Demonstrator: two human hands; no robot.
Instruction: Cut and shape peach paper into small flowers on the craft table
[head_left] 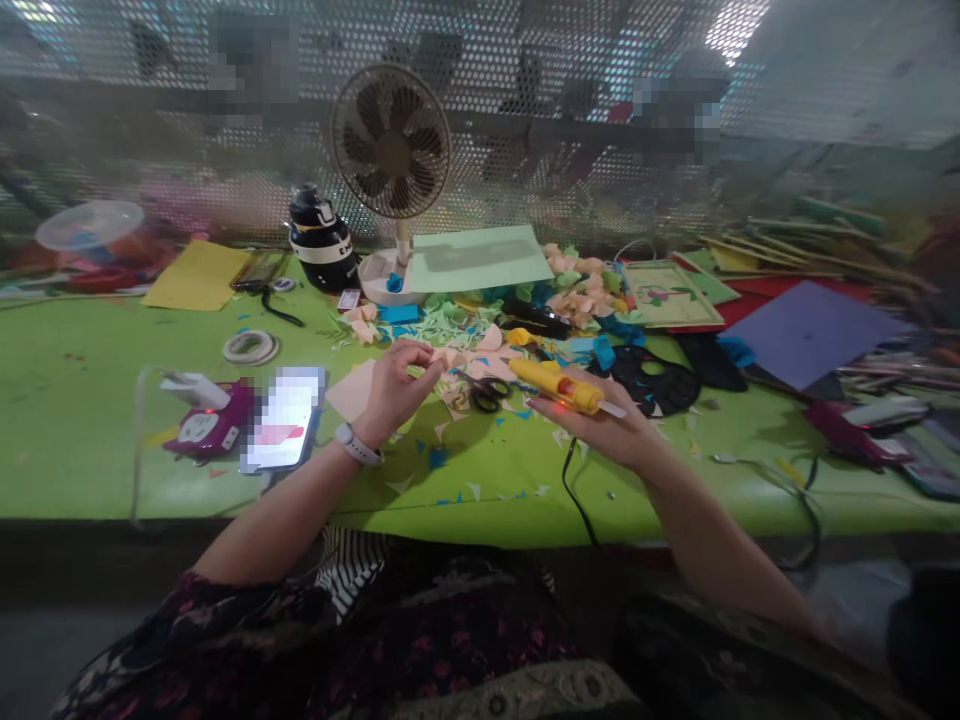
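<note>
My right hand (611, 428) is wrapped round a yellow hot glue gun (546, 380), whose nozzle points left and whose glue stick juts out behind. A small red light glows on the gun's side. To the left, my left hand (399, 388) pinches a small peach paper piece (448, 358) between thumb and fingers. Dark-handled scissors (490, 393) lie on the table between both hands. Under and beside my left hand rests a flat peach paper sheet (352, 390). Green, blue and peach paper scraps (450, 322) are heaped just beyond.
A fan (391, 142) and a black bottle (322, 245) stand at the back. Leftward lie a tape roll (250, 347), a phone (285, 420) and a purple device (210, 425). A black palette-like plate (656, 380) sits right, and a black cord (574, 500) hangs over the front edge.
</note>
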